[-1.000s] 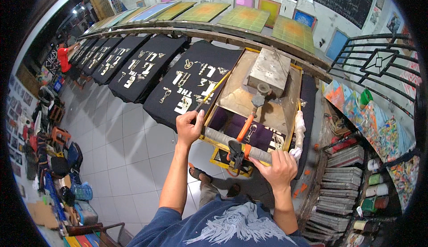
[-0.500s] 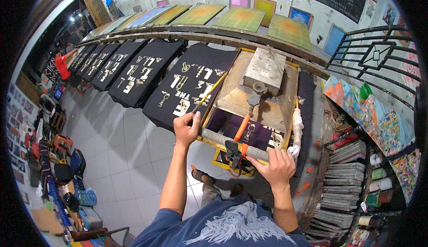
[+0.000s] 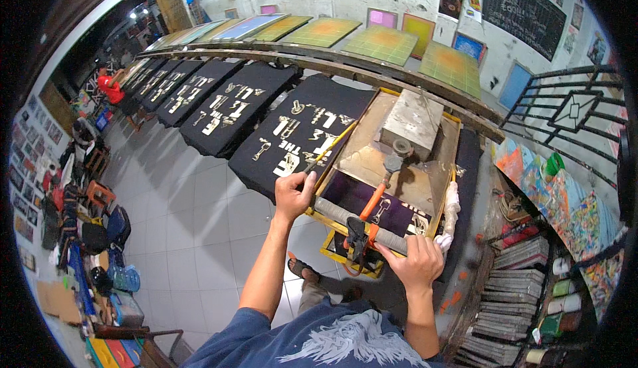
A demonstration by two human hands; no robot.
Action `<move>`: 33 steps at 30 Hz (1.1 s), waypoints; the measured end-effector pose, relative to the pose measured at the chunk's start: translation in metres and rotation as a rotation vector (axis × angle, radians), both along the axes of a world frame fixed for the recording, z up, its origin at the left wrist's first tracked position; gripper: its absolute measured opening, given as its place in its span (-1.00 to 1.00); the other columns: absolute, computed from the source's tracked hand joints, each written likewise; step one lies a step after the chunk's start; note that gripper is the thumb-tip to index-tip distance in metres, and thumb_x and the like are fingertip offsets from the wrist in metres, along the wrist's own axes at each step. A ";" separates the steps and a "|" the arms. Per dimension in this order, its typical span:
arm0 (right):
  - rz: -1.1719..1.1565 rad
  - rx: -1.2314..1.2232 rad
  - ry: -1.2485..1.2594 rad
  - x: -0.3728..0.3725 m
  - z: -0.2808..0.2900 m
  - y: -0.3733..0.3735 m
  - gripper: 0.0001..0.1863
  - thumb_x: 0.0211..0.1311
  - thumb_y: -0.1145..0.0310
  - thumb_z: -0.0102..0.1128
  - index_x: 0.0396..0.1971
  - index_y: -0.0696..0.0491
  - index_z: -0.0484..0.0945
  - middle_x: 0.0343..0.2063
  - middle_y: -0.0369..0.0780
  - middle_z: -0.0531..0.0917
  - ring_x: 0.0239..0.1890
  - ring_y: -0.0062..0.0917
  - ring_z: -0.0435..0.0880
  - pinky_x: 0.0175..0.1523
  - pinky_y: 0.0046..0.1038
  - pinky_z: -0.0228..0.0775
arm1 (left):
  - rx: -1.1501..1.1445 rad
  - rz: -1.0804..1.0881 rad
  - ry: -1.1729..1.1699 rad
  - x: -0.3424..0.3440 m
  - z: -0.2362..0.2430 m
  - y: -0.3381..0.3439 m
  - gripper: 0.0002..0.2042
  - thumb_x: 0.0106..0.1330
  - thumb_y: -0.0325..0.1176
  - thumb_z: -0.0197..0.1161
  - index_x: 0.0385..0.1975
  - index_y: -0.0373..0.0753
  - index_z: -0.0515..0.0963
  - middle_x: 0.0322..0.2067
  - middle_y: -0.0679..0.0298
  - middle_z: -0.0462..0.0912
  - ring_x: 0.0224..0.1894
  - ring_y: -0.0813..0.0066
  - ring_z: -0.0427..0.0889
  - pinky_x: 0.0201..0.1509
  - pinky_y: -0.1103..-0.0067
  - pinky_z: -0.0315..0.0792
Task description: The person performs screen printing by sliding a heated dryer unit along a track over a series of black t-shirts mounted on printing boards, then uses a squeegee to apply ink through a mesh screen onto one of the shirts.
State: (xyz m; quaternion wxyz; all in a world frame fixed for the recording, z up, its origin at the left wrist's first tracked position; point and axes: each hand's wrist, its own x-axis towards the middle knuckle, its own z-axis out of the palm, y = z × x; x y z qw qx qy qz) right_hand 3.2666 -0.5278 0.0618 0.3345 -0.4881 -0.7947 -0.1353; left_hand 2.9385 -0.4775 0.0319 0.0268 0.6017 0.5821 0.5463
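Observation:
A yellow-framed heater (image 3: 402,162) with a metal hood stands over a black printed shirt (image 3: 405,198) on the print table. A grey wrapped bar (image 3: 345,217) runs across its near side. My left hand (image 3: 294,195) is closed at the bar's left end, around the lower end of a thin dark-and-yellow rod (image 3: 332,147). Fingers of my right hand (image 3: 417,260) wrap over the bar's right end, thumb along its near side. Between the hands, an orange hose (image 3: 377,200) leads up to the burner fitting, and a black valve-like part (image 3: 357,234) is strapped to the bar.
Black printed shirts (image 3: 216,112) lie in a row to the left. Yellow-green screens (image 3: 382,48) rest on a rack behind. A person in a red shirt (image 3: 109,89) stands far left. Stacked frames (image 3: 508,295) and a black metal railing (image 3: 565,105) are at the right.
The whole view has shifted, so the heater and table appear farther right and slightly lower. Both hands keep their grip, and the heater stays over the same shirt.

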 end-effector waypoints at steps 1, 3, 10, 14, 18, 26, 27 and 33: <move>-0.001 0.001 0.004 0.000 0.000 -0.001 -0.37 -0.20 -0.24 0.64 -0.56 0.01 0.50 -0.61 -0.25 0.49 -0.51 -0.33 0.57 -0.36 -0.28 0.38 | -0.004 0.003 0.007 0.001 0.001 -0.001 -0.58 0.45 -0.36 0.27 -0.74 -0.32 0.52 -0.80 0.29 0.49 -0.74 0.64 0.38 -0.60 0.55 0.26; 0.001 -0.008 0.000 -0.001 0.000 -0.001 -0.36 -0.23 -0.23 0.66 -0.55 0.01 0.52 -0.60 -0.24 0.50 -0.50 -0.31 0.56 -0.35 -0.27 0.38 | 0.026 -0.004 -0.063 0.004 0.001 -0.001 -0.60 0.38 -0.35 0.33 -0.71 -0.36 0.43 -0.78 0.09 0.34 -0.77 0.38 0.28 -0.61 0.42 0.18; -0.005 -0.004 -0.017 0.000 -0.001 -0.001 -0.35 -0.25 -0.24 0.66 -0.54 0.02 0.53 -0.59 -0.24 0.50 -0.51 -0.29 0.55 -0.36 -0.25 0.36 | 0.018 0.006 -0.041 0.006 0.005 -0.003 -0.62 0.38 -0.34 0.33 -0.69 -0.36 0.49 -0.78 0.09 0.36 -0.77 0.34 0.31 -0.60 0.42 0.19; 0.027 0.038 -0.030 0.002 -0.001 0.002 -0.34 -0.11 -0.29 0.58 -0.59 -0.05 0.38 -0.59 -0.25 0.45 -0.53 -0.30 0.51 -0.44 -0.23 0.30 | 0.020 0.004 -0.043 0.006 0.006 -0.003 -0.62 0.37 -0.33 0.33 -0.69 -0.36 0.49 -0.77 0.09 0.36 -0.77 0.32 0.32 -0.60 0.41 0.18; -0.017 -0.006 -0.024 0.000 -0.002 -0.002 -0.35 -0.27 -0.23 0.67 -0.55 0.02 0.52 -0.59 -0.23 0.49 -0.51 -0.27 0.54 -0.37 -0.24 0.35 | 0.023 0.001 -0.050 0.005 0.003 -0.002 -0.62 0.37 -0.33 0.33 -0.69 -0.36 0.48 -0.77 0.09 0.36 -0.77 0.32 0.31 -0.60 0.40 0.18; -0.017 -0.008 -0.027 -0.001 0.001 -0.004 -0.36 -0.22 -0.21 0.66 -0.55 0.03 0.50 -0.59 -0.23 0.50 -0.49 -0.27 0.56 -0.36 -0.25 0.37 | 0.041 -0.009 -0.044 0.005 0.005 -0.003 -0.60 0.39 -0.34 0.32 -0.70 -0.36 0.46 -0.78 0.09 0.36 -0.77 0.36 0.30 -0.60 0.41 0.17; -0.013 -0.004 -0.023 0.000 0.001 -0.003 -0.36 -0.21 -0.21 0.65 -0.56 0.02 0.49 -0.59 -0.23 0.50 -0.49 -0.28 0.57 -0.36 -0.26 0.38 | 0.042 -0.007 -0.053 0.004 0.004 -0.002 -0.60 0.39 -0.34 0.33 -0.70 -0.36 0.46 -0.78 0.09 0.36 -0.77 0.37 0.30 -0.60 0.42 0.16; 0.001 0.019 -0.012 -0.001 0.001 0.000 -0.37 -0.16 -0.24 0.62 -0.59 -0.02 0.45 -0.62 -0.27 0.48 -0.51 -0.35 0.58 -0.37 -0.31 0.38 | 0.055 0.002 -0.089 0.006 0.004 -0.001 -0.61 0.40 -0.33 0.33 -0.71 -0.31 0.51 -0.81 0.18 0.37 -0.77 0.52 0.27 -0.62 0.47 0.17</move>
